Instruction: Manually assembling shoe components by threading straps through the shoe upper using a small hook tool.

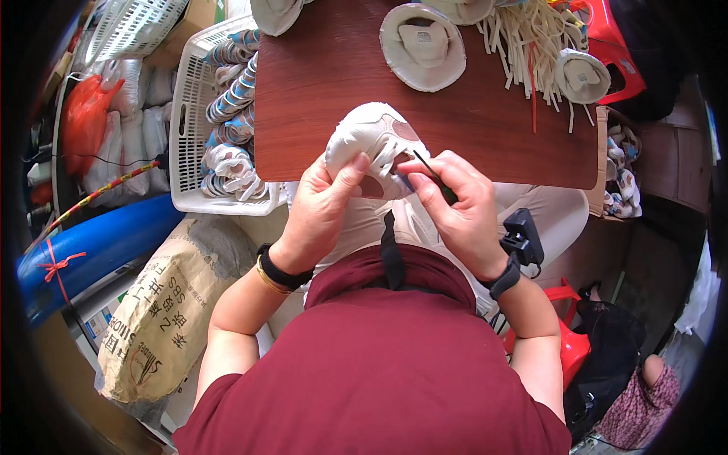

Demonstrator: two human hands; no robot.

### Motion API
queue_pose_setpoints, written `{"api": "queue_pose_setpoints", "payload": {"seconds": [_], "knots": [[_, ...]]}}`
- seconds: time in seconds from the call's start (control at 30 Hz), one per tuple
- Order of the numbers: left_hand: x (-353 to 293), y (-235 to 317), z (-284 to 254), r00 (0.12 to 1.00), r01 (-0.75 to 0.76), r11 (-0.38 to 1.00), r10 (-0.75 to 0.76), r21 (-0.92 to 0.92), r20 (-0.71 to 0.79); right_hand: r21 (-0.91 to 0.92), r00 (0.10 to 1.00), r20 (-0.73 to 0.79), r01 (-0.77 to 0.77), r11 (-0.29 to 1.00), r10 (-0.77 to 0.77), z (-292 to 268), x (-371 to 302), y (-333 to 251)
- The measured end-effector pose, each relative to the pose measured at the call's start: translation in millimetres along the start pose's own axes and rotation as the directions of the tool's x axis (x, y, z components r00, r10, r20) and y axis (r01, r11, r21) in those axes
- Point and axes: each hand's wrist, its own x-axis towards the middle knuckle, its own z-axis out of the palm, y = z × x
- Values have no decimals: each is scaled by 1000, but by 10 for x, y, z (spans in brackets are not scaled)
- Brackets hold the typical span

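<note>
A white shoe upper (359,130) with pinkish-brown panels is held just over the table's near edge. My left hand (324,199) grips its left side, thumb on top and fingers underneath. My right hand (464,203) pinches a thin dark tool with a green-black handle (443,186). The tool's slim shaft points up and left beside the lacing area (391,150), where pale lace strands cross. Whether its tip touches the lace cannot be made out. The right fingers are close against the upper's right edge.
More white uppers (425,47) lie on the brown table (318,91), with a bundle of pale laces (523,45) at the far right. A white basket (186,144) of uppers stands left, a cardboard box (600,159) of uppers right. A red stool (574,353) is behind at right.
</note>
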Motion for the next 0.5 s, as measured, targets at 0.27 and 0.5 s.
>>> {"api": "queue_pose_setpoints", "payload": {"seconds": [0.27,0.5], "knots": [[-104,-104,140,979,-201,974,203,106,-10,641,893,130,-407,651,430,65,-110,26],[-143,-220,73,945,-325,904,303,279,119,860,785,340,-482,167,518,86,-221,64]]}}
